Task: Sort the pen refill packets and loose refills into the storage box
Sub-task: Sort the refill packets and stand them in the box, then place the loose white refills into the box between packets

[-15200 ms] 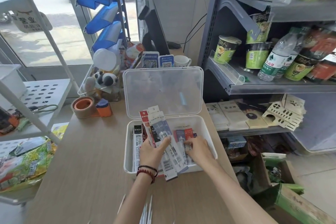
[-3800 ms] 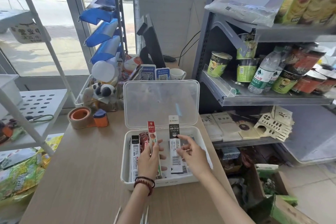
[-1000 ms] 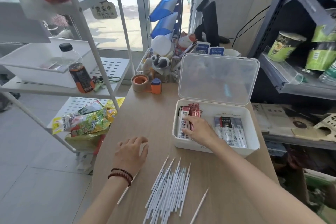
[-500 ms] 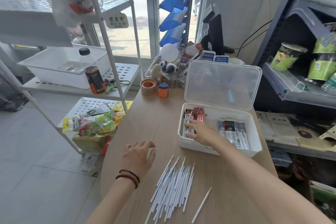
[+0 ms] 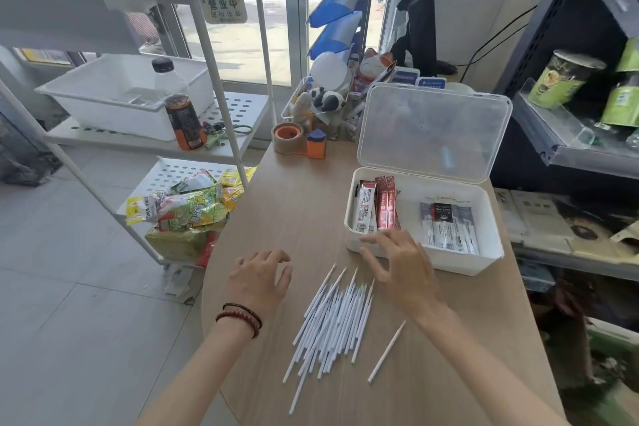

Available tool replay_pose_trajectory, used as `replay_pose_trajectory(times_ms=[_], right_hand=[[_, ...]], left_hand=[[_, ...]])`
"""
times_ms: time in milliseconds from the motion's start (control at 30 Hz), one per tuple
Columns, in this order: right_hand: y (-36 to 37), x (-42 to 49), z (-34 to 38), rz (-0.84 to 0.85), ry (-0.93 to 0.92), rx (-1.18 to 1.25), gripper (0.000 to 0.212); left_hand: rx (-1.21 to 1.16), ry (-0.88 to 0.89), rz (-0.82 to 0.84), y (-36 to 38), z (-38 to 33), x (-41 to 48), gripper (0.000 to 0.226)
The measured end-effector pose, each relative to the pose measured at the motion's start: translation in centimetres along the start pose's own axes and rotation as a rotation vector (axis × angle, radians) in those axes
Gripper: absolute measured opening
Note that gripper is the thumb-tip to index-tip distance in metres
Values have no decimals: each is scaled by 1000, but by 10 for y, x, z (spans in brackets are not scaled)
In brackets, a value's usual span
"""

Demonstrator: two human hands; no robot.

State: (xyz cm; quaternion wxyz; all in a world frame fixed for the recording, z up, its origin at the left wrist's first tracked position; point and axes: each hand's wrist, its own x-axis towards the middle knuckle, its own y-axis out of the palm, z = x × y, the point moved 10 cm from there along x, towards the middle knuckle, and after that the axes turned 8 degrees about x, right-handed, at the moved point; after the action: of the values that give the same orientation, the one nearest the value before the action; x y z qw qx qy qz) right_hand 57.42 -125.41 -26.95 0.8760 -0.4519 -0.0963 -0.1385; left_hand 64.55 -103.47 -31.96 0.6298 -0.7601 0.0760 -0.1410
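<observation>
Out of the box since the last frame, the right hand [image 5: 401, 270] has drawn back over its near rim, fingers spread and loosely bent, holding nothing. Nearest, the loose refills [image 5: 332, 325] lie in a fanned heap on the table [image 5: 294, 218], one stray refill [image 5: 386, 351] just right of them. The left hand [image 5: 259, 282] is palm down left of the heap, relaxed and empty. Beyond, the storage box [image 5: 449, 263] stands with its lid [image 5: 432, 131] up, red packets [image 5: 385, 207] at its left end and white packets [image 5: 449, 228] to the right.
</observation>
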Motion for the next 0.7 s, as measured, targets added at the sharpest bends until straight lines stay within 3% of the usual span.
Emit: replay_pose_trajectory(times_ms=[233, 367, 700], right_hand=[[34, -101, -45, 137, 266, 29, 30], [29, -129, -64, 118, 381, -17, 34], [52, -111, -41, 231, 300, 120, 41]], left_hand=[[75, -171, 52, 27, 30, -44, 52], [94, -406, 48, 28, 50, -69, 72], [42, -268, 146, 42, -1, -64, 72]])
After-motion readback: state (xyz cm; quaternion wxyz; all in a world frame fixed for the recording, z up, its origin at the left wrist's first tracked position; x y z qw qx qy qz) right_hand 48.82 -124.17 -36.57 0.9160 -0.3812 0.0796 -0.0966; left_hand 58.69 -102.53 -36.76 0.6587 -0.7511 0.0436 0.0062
